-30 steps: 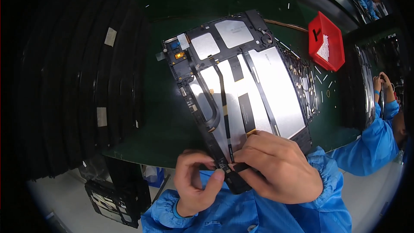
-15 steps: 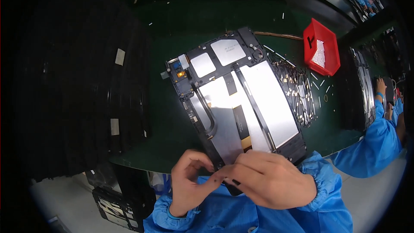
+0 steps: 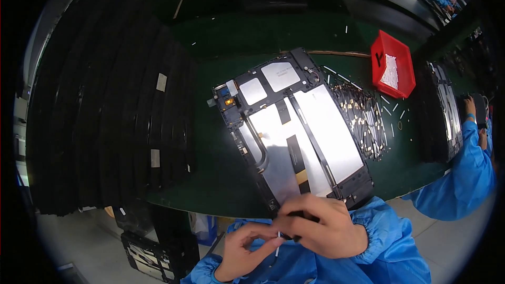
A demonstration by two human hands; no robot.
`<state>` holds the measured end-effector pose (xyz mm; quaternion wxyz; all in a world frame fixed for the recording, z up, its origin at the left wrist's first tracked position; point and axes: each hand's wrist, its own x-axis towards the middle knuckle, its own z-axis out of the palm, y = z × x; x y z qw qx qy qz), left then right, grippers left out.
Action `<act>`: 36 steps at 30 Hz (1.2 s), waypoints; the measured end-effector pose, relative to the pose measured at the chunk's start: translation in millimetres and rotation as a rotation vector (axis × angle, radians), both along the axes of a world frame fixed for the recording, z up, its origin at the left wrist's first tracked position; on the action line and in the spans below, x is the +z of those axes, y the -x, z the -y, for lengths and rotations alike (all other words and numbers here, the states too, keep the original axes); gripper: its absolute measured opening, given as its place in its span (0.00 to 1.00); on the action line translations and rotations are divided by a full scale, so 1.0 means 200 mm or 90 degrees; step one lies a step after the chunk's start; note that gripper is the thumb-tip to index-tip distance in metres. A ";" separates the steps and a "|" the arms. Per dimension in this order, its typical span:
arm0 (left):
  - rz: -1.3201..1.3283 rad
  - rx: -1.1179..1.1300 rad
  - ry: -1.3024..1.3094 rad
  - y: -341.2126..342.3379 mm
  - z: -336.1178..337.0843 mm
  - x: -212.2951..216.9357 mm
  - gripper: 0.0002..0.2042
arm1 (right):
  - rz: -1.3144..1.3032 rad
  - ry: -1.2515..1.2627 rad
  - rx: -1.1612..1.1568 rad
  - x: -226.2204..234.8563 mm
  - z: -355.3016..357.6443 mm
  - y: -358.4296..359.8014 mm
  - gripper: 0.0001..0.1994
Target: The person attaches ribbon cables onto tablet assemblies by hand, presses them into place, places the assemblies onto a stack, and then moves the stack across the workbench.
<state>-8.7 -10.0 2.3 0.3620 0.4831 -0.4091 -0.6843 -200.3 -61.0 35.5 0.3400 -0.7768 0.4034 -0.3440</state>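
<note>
The open tablet (image 3: 294, 131) lay at the worktop's (image 3: 221, 179) near edge. The right hand (image 3: 323, 229) gripped its near corner; the left hand (image 3: 242, 250) pinched a thin strip (image 3: 278, 244). Slow, steady fingers would work best.

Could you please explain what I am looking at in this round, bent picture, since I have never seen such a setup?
The view comes from a wide fisheye camera worn on a person's head, looking down, so straight edges curve. The blue-sleeved left hand and right hand belong to the wearer. They meet at the near edge of an opened flat device, and a thin white strip shows between the fingers. The device lies on a green table, beside small metal strips and a red bin. A co-worker's blue sleeve shows at right.
</note>
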 end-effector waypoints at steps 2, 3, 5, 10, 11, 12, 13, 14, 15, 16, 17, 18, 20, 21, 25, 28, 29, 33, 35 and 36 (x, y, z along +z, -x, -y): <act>0.016 0.004 0.032 0.00 0.01 0.01 0.10 | 0.121 0.013 0.048 -0.01 -0.01 0.01 0.14; 0.032 0.010 0.065 0.00 0.01 0.02 0.11 | 0.120 0.013 0.043 0.00 -0.02 0.02 0.14; 0.027 0.024 0.132 0.02 0.04 0.02 0.11 | 0.113 -0.115 0.037 0.02 -0.03 0.04 0.15; 0.103 0.030 0.260 0.04 0.06 0.04 0.11 | 0.123 -0.043 0.044 0.00 0.00 0.06 0.16; 0.184 0.060 0.350 0.06 0.08 0.05 0.10 | 0.142 0.006 0.049 0.00 -0.02 0.05 0.13; 0.263 0.090 0.441 0.08 0.10 0.05 0.10 | 0.160 0.055 0.054 0.00 -0.03 0.05 0.11; 0.251 0.081 0.441 0.09 0.13 0.04 0.10 | 0.152 0.054 0.043 0.02 -0.04 0.07 0.11; 0.205 0.056 0.572 0.10 0.17 0.02 0.11 | 0.103 0.086 0.058 0.05 -0.05 0.08 0.11; 0.152 0.033 0.702 0.11 0.21 0.00 0.12 | 0.052 0.117 0.072 0.10 -0.07 0.09 0.11; 0.265 -0.081 0.746 0.08 0.21 0.06 0.15 | -0.036 0.189 0.179 0.18 0.02 0.20 0.12; 0.297 -0.059 0.734 0.03 0.17 0.08 0.15 | 0.028 0.179 0.141 0.17 0.04 0.25 0.12; 0.360 -0.084 0.733 0.00 0.18 0.04 0.15 | 0.013 0.174 0.141 0.14 0.06 0.32 0.12; 0.297 -0.017 0.724 0.08 0.25 0.02 0.14 | -0.124 0.259 -0.430 0.19 0.11 0.53 0.05; 0.280 -0.023 0.726 0.10 0.25 0.00 0.14 | -0.005 0.218 -0.606 0.17 0.22 0.61 0.06; 0.283 0.122 0.563 0.06 0.21 -0.04 0.15 | -0.161 0.136 -0.594 0.05 0.41 0.92 0.12; 0.210 0.079 0.494 0.06 0.29 0.01 0.07 | -0.165 0.069 -0.496 0.07 0.34 0.73 0.15; 0.244 0.082 0.509 0.06 0.31 0.01 0.08 | -0.122 -0.010 -0.411 0.11 0.29 0.60 0.14; 0.216 0.013 0.515 0.05 0.45 -0.02 0.09 | -0.099 -0.113 -0.080 0.14 0.09 0.25 0.17; 0.225 0.031 0.509 0.06 0.47 -0.05 0.09 | -0.004 -0.014 0.001 0.06 0.07 0.16 0.13; 0.205 0.035 0.508 0.06 0.47 -0.05 0.09 | -0.010 0.014 -0.029 0.03 0.06 0.12 0.11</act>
